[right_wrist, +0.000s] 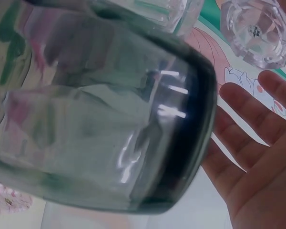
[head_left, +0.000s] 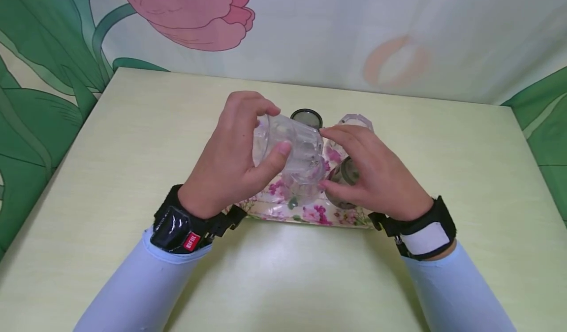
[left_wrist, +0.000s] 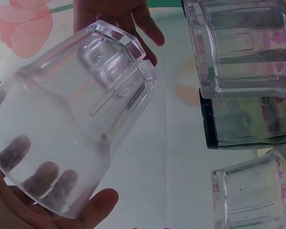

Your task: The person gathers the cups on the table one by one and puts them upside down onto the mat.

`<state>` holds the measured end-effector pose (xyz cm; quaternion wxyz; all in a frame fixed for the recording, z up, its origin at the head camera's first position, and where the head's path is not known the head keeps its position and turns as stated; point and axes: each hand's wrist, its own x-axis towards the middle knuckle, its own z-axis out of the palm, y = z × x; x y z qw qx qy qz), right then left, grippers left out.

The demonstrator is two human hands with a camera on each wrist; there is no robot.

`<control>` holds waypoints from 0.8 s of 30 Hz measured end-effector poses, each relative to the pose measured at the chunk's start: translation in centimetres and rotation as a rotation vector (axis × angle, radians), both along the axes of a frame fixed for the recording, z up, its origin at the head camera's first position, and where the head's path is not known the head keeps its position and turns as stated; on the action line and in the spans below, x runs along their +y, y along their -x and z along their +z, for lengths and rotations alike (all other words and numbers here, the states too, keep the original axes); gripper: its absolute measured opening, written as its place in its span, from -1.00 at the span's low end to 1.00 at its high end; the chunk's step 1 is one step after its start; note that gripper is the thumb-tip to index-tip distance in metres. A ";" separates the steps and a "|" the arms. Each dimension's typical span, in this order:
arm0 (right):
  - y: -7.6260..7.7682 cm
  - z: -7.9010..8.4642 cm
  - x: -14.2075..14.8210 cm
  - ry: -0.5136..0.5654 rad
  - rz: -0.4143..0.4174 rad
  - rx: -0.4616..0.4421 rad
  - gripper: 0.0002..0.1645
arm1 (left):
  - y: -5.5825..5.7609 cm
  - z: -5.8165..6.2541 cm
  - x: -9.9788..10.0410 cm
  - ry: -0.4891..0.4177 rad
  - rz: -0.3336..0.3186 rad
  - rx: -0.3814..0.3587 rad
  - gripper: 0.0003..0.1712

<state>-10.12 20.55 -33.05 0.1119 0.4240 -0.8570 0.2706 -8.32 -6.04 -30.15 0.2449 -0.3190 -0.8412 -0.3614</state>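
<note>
My left hand grips a clear glass tumbler round its rim end, tilted on its side above the tray. Its faceted base points toward my right hand, whose fingers are spread, thumb apart, close to that base. In the right wrist view those fingers look fairly straight, with a gap to the clear base. Under the right hand stands a grey-green glass, partly covered by it. The left wrist view shows fingertips through the held tumbler's wall.
A floral tray lies beneath the hands. On it stand a dark-rimmed grey glass at the back, a clear faceted glass at back right and another clear glass in front. A flowered curtain hangs behind the table.
</note>
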 end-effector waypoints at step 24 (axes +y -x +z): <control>-1.1 -0.2 -0.5 0.039 -0.002 -0.074 0.02 | -0.6 -0.6 1.3 -0.011 -0.136 0.045 -0.32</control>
